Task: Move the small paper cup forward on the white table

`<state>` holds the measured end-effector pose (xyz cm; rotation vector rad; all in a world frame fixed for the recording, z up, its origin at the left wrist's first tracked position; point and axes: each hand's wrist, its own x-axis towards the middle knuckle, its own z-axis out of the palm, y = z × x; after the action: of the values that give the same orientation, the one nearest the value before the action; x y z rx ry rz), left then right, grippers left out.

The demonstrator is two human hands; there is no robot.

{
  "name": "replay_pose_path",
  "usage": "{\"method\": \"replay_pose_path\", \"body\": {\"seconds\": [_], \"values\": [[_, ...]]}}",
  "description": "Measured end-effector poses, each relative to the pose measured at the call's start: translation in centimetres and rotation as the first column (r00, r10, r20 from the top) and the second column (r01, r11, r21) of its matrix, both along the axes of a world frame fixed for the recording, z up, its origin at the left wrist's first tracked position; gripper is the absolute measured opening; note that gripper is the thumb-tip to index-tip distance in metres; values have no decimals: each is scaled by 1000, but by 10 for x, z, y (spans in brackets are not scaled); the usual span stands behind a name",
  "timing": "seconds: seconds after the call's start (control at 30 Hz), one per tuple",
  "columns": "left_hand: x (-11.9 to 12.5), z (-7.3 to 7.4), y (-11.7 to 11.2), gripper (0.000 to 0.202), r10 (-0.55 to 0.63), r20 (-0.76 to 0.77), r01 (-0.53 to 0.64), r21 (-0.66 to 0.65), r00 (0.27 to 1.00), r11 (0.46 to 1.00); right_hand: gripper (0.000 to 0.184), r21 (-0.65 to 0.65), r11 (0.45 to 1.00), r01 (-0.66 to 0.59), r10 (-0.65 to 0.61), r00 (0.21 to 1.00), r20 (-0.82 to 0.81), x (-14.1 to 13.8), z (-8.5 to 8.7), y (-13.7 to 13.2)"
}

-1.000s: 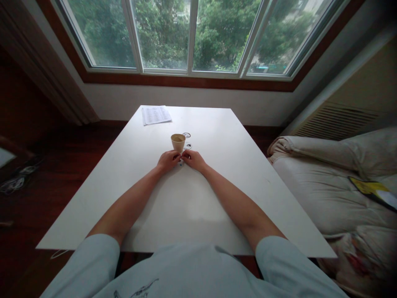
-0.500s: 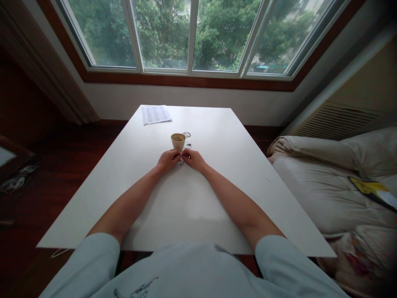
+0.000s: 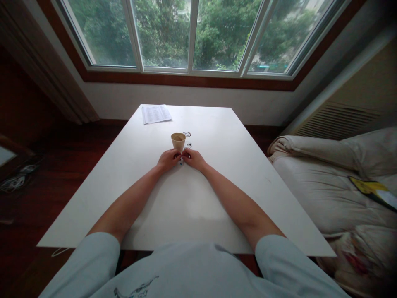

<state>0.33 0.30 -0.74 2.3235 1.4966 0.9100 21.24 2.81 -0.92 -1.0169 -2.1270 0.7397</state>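
Observation:
My left hand (image 3: 168,159) and my right hand (image 3: 192,158) rest together on the white table (image 3: 242,165), fingertips pinched toward each other. Between them lies a tiny dark thing, too small to make out. Just beyond the fingers stands a tan paper cup (image 3: 178,141), upright, with brownish content inside. Neither hand touches the cup. Two small round clear things (image 3: 187,139) lie right of the cup.
A printed sheet of paper (image 3: 156,114) lies at the table's far left corner. A wide window (image 3: 192,37) fills the far wall. A bed with pale bedding (image 3: 335,182) stands right of the table. Cables (image 3: 15,180) lie on the dark floor at left.

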Motion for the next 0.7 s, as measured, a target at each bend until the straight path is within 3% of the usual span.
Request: {"method": "replay_pose_path", "body": {"seconds": [0.43, 0.7], "values": [[0, -1, 0, 20, -4, 15, 4, -6, 1000, 1000, 11, -3, 1000, 12, -12, 1000, 1, 0, -5, 3], [0, 2, -1, 20, 3, 11, -2, -23, 1000, 1000, 11, -25, 999, 22, -22, 1000, 13, -1, 0, 0]]}}
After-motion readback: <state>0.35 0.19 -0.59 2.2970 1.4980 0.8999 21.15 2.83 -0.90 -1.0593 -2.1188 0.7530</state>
